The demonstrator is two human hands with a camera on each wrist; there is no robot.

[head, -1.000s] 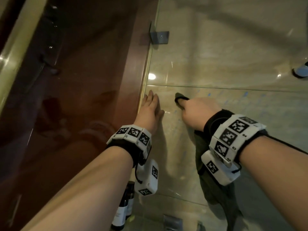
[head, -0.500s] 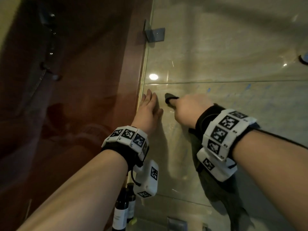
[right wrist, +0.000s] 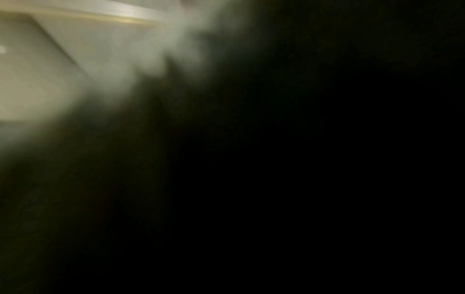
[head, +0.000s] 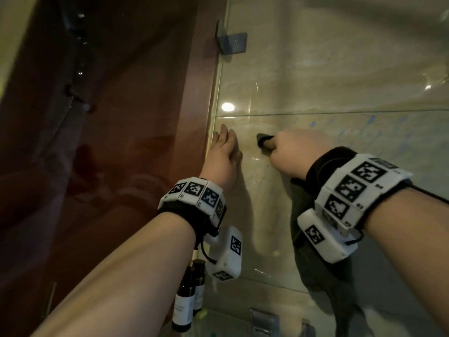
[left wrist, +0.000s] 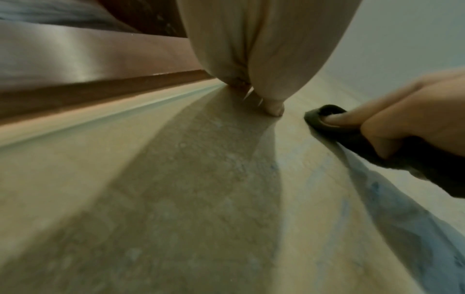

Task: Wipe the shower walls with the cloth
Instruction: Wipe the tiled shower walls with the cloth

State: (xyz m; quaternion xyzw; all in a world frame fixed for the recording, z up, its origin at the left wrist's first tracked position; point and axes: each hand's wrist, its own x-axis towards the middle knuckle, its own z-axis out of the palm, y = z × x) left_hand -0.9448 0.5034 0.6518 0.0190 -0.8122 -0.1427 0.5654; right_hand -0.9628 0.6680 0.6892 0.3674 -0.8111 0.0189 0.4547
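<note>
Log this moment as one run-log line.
left hand flat on wall | right hand presses cloth to wall | wiping underway

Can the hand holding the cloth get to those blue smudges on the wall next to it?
Probably yes. The right hand grips the cloth on the tiled wall, and the blue smudges lie just beside it with nothing between.

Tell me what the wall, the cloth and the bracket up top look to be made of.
Wall: looks like polished stone or glazed tile, beige and veined, with a grout line and a lamp glint.
Cloth: dark, soft fabric, fuzzy at the edge, probably microfibre or terry; it hangs limp from the right hand.
Bracket: grey brushed metal by its look, with a small screw.
</note>
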